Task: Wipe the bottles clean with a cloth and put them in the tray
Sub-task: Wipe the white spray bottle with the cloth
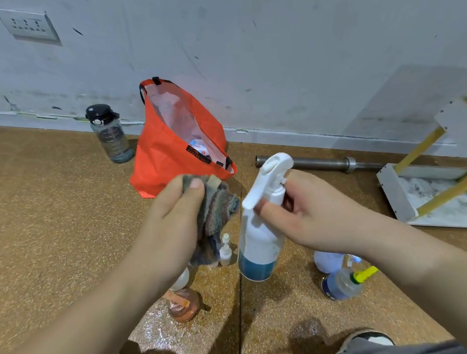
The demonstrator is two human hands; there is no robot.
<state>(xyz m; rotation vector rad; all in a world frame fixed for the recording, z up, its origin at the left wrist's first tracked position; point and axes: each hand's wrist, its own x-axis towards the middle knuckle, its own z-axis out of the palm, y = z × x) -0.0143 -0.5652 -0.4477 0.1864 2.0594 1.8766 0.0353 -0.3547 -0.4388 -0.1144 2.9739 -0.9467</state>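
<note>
My right hand [310, 215] grips the neck of a white spray bottle [259, 241] with blue liquid in its base, held upright above the floor. My left hand [171, 218] holds a striped grey-brown cloth [215, 214] just left of the bottle, apart from it. Beneath my hands several small bottles stand on the floor: a small white dropper bottle [225, 251], an orange-brown bottle [184, 306], a pale round one [180, 280] partly hidden by my left arm, and a blue bottle with a yellow nozzle [344, 282]. No tray is clearly in view.
An open orange bag [174, 153] stands against the wall, with a dark water bottle [110, 134] to its left. A metal bar [320, 163] lies along the wall. A white and yellow frame [445, 182] sits at the right. My shoe [371, 339] is at the bottom edge.
</note>
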